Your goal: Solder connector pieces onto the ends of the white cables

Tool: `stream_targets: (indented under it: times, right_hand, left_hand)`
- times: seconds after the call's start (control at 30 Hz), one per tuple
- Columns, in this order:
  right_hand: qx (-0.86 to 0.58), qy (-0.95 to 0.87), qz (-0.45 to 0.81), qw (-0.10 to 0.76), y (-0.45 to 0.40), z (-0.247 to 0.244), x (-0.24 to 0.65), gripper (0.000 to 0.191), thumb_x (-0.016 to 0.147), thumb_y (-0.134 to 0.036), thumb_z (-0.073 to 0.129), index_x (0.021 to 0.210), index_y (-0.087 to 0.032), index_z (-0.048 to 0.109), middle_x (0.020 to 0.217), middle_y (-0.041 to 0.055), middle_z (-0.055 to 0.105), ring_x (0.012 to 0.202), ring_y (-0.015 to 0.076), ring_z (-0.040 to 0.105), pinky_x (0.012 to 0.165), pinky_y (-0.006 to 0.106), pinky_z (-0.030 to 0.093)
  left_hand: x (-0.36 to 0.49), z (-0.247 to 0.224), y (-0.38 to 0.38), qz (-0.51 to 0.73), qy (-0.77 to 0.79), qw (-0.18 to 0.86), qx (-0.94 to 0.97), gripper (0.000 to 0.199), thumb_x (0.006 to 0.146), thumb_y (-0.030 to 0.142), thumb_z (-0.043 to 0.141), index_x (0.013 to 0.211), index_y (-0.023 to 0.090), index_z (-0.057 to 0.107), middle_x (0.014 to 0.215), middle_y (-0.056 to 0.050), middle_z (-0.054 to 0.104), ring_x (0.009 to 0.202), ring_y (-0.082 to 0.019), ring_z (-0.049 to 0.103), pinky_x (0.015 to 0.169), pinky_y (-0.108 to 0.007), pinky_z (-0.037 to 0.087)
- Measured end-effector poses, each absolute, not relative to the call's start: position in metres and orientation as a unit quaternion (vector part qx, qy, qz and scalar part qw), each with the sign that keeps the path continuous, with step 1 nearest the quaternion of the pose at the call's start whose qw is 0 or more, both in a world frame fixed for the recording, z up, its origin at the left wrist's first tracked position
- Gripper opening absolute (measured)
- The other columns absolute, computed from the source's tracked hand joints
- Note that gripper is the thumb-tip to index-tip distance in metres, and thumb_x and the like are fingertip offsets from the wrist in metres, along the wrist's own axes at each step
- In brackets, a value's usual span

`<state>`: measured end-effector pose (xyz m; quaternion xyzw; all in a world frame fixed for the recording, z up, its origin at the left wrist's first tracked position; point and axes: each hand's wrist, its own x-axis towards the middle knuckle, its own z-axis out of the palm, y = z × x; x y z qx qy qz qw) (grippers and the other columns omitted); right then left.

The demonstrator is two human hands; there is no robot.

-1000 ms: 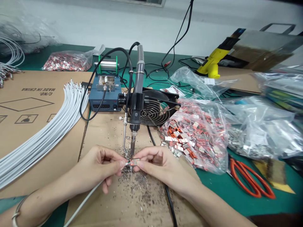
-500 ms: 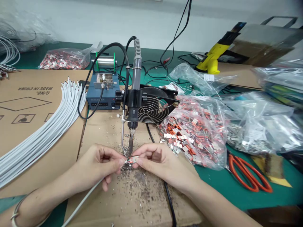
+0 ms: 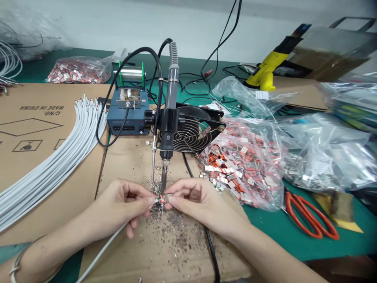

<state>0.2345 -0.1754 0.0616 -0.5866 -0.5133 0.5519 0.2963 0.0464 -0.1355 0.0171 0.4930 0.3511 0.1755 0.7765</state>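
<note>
Now, left hand (image 3: 122, 205): thumb and forefinger pinched narrow, holding the end of a white cable (image 3: 101, 251) that runs down past my wrist.

Right hand (image 3: 198, 203): pinched just as narrow on a small red-and-silver connector (image 3: 163, 199).

Work point: that connector sits between my fingertips, just below the soldering iron tip (image 3: 164, 179) and the curved solder feed tube (image 3: 153, 169), over a cardboard sheet (image 3: 132, 165) scattered with solder crumbs (image 3: 173, 236). Whether metal touches metal is too small to tell.

Technique: both hands braced low and close together look the steadiest way to work, with fingertips kept back from the hot tip.

Around me: a blue soldering station (image 3: 126, 125) with a solder spool (image 3: 131, 72), a cooling fan (image 3: 191, 135), a plastic bag of connectors (image 3: 244, 165), a bundle of white cables (image 3: 59, 145) and orange scissors (image 3: 306, 220) on a green tabletop (image 3: 265, 236).
</note>
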Motion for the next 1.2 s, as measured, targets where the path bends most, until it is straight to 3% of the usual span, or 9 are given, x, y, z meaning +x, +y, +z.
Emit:
stream_targets:
  times: [0.17,1.2]
  right_hand:
    - [-0.586,-0.517,0.545,0.303,-0.1743,0.0582,0.2335,0.016,0.071,-0.026,0.069,0.081,-0.013,0.067,0.072,0.0054,0.070,0.063,0.0100,0.061,0.057,0.019,0.043]
    - [-0.583,-0.498,0.567,0.301,-0.1741,0.0626,0.2345,0.016,0.070,-0.025,0.070,0.080,-0.013,0.067,0.071,0.0045,0.070,0.062,0.0078,0.061,0.057,0.016,0.043]
  left_hand:
    - [0.0468,0.0173,-0.1337,0.184,0.348,0.781,0.485,0.032,0.067,0.036,0.073,0.078,0.007,0.064,0.057,0.003,0.053,0.038,-0.003,0.045,0.033,-0.011,0.042]
    - [0.0472,0.0169,-0.1358,0.186,0.336,0.782,0.490,0.027,0.074,0.035,0.064,0.081,0.009,0.065,0.059,0.002,0.053,0.039,-0.003,0.045,0.034,-0.012,0.043]
